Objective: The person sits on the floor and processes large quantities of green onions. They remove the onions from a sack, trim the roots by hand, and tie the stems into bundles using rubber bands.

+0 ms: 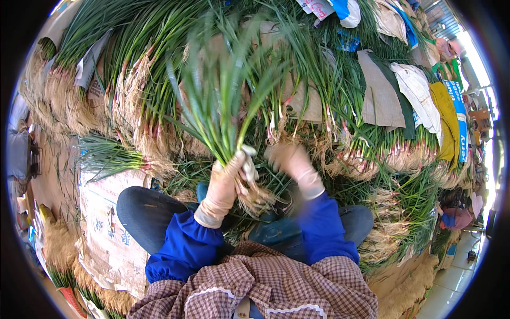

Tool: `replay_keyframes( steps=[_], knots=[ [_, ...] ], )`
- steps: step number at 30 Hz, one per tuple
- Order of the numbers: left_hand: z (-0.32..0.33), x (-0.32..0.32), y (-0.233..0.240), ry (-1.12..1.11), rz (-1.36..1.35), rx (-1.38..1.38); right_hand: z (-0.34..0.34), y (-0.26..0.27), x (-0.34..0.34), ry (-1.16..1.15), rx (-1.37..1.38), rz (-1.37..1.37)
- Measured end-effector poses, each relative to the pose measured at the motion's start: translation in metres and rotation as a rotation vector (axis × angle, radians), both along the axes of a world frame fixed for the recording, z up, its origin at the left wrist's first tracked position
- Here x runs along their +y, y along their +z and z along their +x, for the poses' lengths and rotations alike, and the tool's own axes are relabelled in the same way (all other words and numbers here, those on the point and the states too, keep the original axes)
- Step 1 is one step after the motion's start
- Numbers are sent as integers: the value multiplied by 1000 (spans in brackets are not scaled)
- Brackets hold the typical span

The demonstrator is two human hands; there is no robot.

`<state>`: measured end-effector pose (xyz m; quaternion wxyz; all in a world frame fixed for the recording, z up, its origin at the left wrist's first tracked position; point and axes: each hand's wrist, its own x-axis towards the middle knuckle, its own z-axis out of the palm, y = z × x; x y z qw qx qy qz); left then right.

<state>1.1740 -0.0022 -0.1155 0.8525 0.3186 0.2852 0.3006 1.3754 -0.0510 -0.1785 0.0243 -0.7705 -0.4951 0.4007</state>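
Observation:
My left hand (227, 179), in a pale thin glove, grips a bunch of green onions (223, 131) around the stems. Their leaves fan up and away from me, partly blurred, and the pale bulbs and stringy roots (255, 195) hang to the right of the fist. Similarly gloved, my right hand (293, 161) is blurred by motion, to the right of the bunch and apart from it. Its finger pose and anything in it cannot be made out. Just beyond it lie loose green onions (287, 111) with roots towards me.
Heaped green onions (151, 60) span the far side, partly covered by sacks and cardboard (380, 95). A small bundle (131, 159) rests on a flattened white sack (115, 231) at left. More bundles (390, 223) lie at right. Another person (458, 217) sits at far right.

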Motion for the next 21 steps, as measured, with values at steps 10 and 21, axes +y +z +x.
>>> replay_keyframes(
  steps=[10, 21],
  knots=[
    [15, 16, -58, -97, -267, -27, -18, 50, 17, 36, 74, 401],
    [21, 8, -53, -17, 58, 399, 70, -23, 52, -520, -67, 483]
  ],
)
